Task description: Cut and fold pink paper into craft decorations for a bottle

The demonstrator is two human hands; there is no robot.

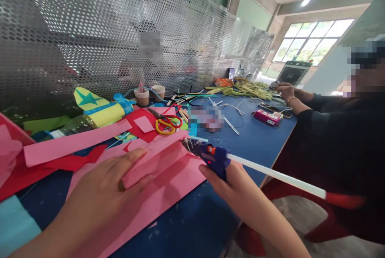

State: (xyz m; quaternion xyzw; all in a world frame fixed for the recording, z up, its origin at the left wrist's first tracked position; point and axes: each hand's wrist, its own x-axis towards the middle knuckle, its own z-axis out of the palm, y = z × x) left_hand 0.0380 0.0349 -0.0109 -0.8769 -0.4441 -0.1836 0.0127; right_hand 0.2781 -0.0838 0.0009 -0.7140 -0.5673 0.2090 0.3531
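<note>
My left hand [111, 182] pinches the near end of a folded pink paper strip [159, 160] between thumb and fingers. Beneath it lies a larger pink sheet [177, 182] on the blue table. My right hand [231, 182] is wrapped round a blue glue gun [212, 156], its nozzle at the far end of the folded strip. Whether the tip touches the paper I cannot tell. A long white glue stick [276, 176] juts out of the gun's back. Just beyond the strip rest scissors [165, 123] with red and yellow handles.
Red and pink paper pieces [75, 142] cover the left side, beside a bottle rocket [102, 113] wrapped in yellow paper. Two small cups [142, 97] stand by the perforated metal screen [120, 29]. At right, a co-worker [337, 130] sits near green stalks [249, 89] and a magenta box [267, 117].
</note>
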